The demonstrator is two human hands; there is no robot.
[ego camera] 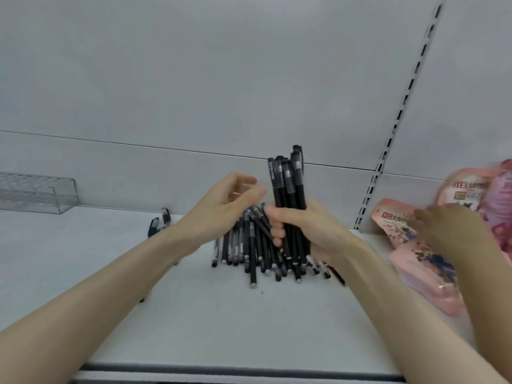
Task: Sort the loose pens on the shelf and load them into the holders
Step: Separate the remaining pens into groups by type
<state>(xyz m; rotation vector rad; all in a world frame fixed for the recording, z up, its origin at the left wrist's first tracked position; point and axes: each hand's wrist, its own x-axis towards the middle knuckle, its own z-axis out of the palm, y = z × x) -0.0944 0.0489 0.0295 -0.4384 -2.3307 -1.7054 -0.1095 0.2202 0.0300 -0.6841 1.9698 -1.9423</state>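
Single head-worn wide-angle view, facing forward and slightly down into a white shelf (pixel 194 314); close range, both forearms reaching in from below

- Even, cool, fairly bright light, seemingly from overhead; soft shadows.
- Right of the pink packets (pixel 424 253), a third hand (pixel 448 231) smears with motion blur.
- Wide-angle bending near the edges.

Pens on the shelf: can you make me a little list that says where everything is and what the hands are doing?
right hand: grips bundle of black pens, upright
left hand: open, beside the bundle, holds nothing
pile: loose black pens lying on shelf, below the hands
holder: clear, far left, looks empty
pink packs: right side, another person's hand blurred over them
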